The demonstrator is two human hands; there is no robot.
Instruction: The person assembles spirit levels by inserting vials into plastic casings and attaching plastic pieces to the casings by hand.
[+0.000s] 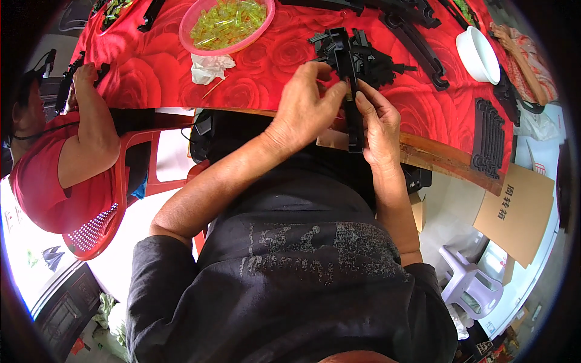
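Observation:
A long, narrow black plastic part (353, 124) is held upright at the table's front edge. My right hand (380, 127) grips it from the right, thumb in front and fingers behind. My left hand (305, 103) is closed against its left side, thumb tip pressing near a small yellow piece (349, 95) set in the part; whether the fingers pinch that piece is hidden. Just beyond lies a pile of small black plastic pieces (378, 69). A pink bowl (183, 33) full of clear yellow-green tubes (227, 24) stands to the far left of my hands.
Red rose-patterned cloth (145, 72) covers the table. Crumpled white tissue (210, 68) lies below the bowl. Longer black parts (417, 48), a white bowl (478, 55) and a row of black strips (488, 139) are at right. A person in red (66, 163) sits at left.

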